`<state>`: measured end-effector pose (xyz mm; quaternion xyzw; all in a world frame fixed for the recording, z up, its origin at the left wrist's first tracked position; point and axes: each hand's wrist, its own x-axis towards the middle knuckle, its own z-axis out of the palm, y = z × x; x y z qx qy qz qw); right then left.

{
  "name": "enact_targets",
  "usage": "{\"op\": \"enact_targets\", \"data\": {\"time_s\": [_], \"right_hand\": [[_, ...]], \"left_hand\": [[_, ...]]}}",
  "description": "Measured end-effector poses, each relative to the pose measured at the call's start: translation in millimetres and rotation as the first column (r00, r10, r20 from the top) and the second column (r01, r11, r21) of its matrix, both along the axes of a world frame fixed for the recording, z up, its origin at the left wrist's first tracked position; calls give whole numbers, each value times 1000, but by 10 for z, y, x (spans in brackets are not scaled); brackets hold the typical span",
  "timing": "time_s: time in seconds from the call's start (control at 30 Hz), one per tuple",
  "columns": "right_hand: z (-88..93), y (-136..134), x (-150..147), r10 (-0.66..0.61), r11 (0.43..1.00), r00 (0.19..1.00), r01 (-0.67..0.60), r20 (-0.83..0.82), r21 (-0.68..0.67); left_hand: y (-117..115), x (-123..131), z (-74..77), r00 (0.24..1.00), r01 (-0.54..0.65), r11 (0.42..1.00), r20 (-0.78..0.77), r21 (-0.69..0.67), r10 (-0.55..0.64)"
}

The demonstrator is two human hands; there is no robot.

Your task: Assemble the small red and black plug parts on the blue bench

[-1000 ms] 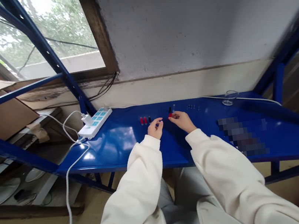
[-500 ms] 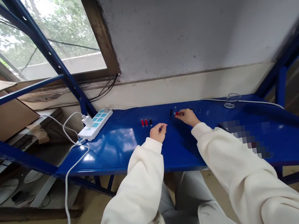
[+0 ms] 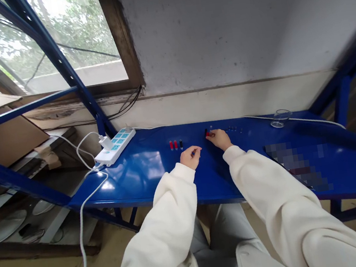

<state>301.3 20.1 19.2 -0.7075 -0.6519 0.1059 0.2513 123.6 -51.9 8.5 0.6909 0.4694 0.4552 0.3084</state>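
Note:
My right hand (image 3: 219, 139) is closed in a pinch on a small red cylinder (image 3: 207, 134), low over the blue table. Touching or just behind that piece is a small black cylinder (image 3: 206, 130); whether the two are joined I cannot tell. A tiny clear piece (image 3: 211, 127) stands just beyond my fingers. My left hand (image 3: 191, 158) hovers nearer the front edge, thumb and fingertips together; what they hold, if anything, is too small to name. To its left stand a row of short pieces with pale lower ends: two red cylinders (image 3: 173, 145) and one black cylinder (image 3: 181, 143).
Several tiny clear pieces (image 3: 233, 128) lie right of my right hand on the blue table (image 3: 131, 176). Farther right are a clear round container (image 3: 278, 123) and a pixelated dark object (image 3: 299, 169). A white power strip (image 3: 116, 147) with cables sits at the left.
My right hand has moved slightly left with the red cylinder, bringing it against or in front of the black one. My left hand keeps its pinch, and the view has shifted a little.

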Motion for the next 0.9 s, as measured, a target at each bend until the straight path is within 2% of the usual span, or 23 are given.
{"op": "enact_targets", "data": {"time_s": [0.3, 0.5, 0.7, 0.9], "right_hand": [[35, -1, 9, -13, 1000, 1000, 13, 19, -19], [25, 20, 120, -53, 992, 998, 49, -32, -116], [33, -42, 67, -112, 989, 993, 114, 26, -93], [63, -78, 51, -113, 990, 992, 117, 56, -77]], "left_hand": [[-3, 7, 15, 1000, 2, 1000, 13, -1, -2], [-4, 1, 8, 1000, 13, 1000, 25, -2, -13], [-9, 6, 12, 999, 9, 1000, 31, -6, -8], [4, 7, 1, 1000, -15, 1000, 19, 12, 15]]}}
